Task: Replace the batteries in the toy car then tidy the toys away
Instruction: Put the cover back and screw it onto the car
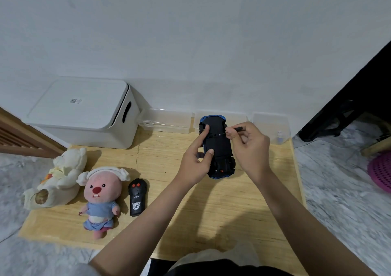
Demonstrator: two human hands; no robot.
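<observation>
A blue toy car [219, 148] is held upside down above the wooden board [211, 212], its black underside facing me. My left hand [196, 161] grips the car's left side, index finger and thumb resting on the underside. My right hand [249, 146] pinches a small black screwdriver [234, 130], whose metal tip touches the car's underside near the far end. A black remote control [137, 197] with red buttons lies on the board to the left. Beside it lie a pink plush beaver [99, 199] in blue clothes and a cream plush bear [59, 176].
A white lidded storage box [82, 113] stands at the back left against the wall. Three clear plastic trays [169, 120] line the wall behind the car; the right one holds a small bottle [280, 136]. A purple basket [380, 172] sits on the floor at right.
</observation>
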